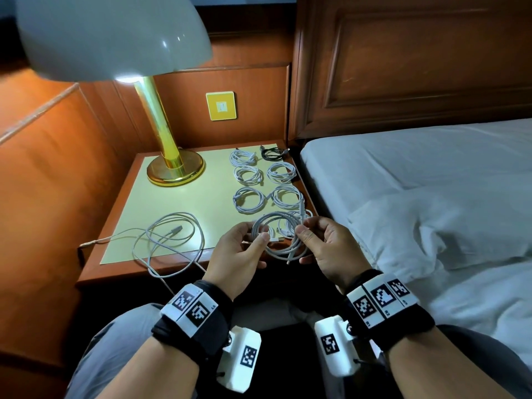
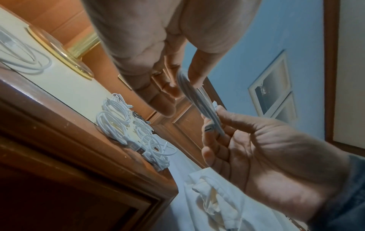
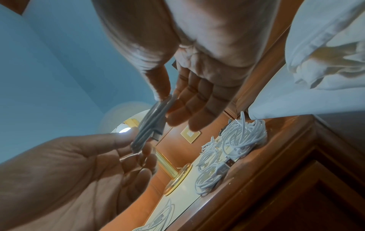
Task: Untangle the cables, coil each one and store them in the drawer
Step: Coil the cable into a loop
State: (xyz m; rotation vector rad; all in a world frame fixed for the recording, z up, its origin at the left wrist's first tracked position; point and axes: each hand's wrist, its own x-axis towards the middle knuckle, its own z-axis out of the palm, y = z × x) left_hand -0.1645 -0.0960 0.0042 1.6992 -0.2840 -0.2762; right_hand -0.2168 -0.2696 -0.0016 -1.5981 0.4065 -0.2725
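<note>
- Just above the tabletop's (image 1: 184, 203) near edge, a white coiled cable (image 1: 273, 234) is hanging between both hands, one end sticking upward.
- Left hand (image 1: 239, 251) is pinching one side, right hand (image 1: 328, 249) the other.
- Behind, finished coils (image 1: 247, 197) are lying in rows; a loose cable (image 1: 169, 234) is sprawling left, near the lamp (image 1: 172, 165).

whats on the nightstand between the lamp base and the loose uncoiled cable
Nothing: in the head view, only bare yellow top of the nightstand lies between the lamp base and the loose white cable.
</note>
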